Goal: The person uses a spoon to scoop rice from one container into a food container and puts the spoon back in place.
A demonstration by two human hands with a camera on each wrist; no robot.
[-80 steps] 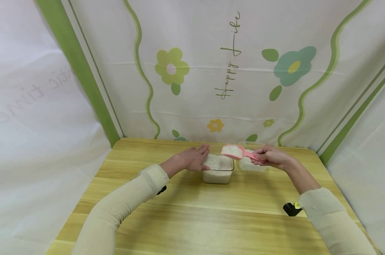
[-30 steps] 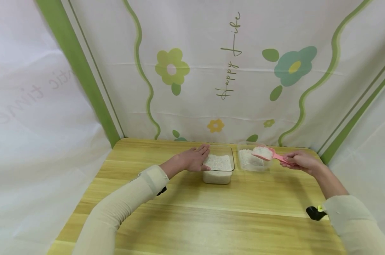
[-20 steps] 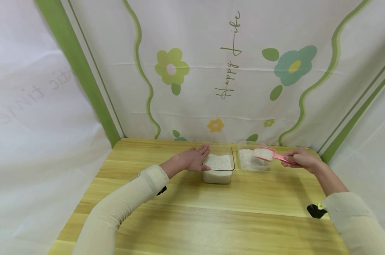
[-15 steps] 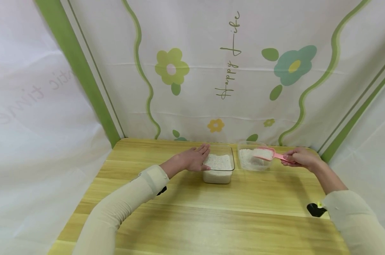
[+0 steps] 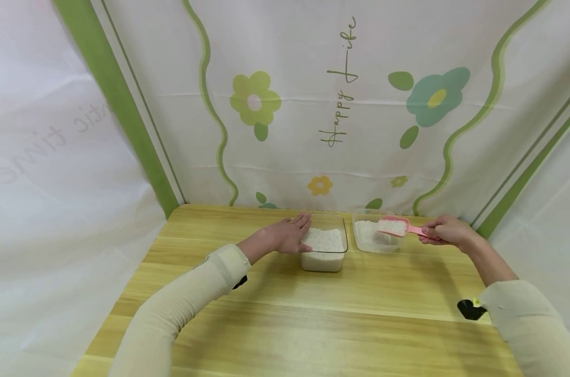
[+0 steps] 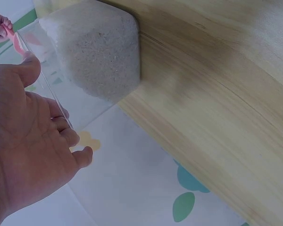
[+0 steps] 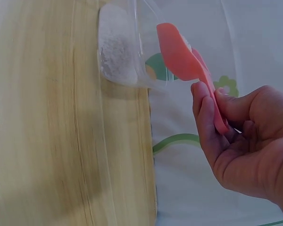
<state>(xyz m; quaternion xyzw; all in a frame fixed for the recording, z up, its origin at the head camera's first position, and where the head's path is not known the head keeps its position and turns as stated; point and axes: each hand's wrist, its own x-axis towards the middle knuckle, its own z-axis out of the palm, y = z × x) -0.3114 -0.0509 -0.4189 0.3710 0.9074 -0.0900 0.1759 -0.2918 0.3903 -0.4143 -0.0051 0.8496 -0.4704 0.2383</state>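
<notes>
The left hand (image 5: 285, 236) lies with fingers extended against the left rim of the glass container (image 5: 324, 252), which stands on the bench (image 5: 285, 319), part filled with white grains (image 5: 325, 240). Just to its right is the clear plastic container (image 5: 378, 249), also holding white grains. Over that one's right side hangs the pink scoop (image 7: 179, 54), loaded, its long axis running left to right, bowl toward the glass container; the right hand (image 5: 449, 232), the nearer one, pinches its right end.
</notes>
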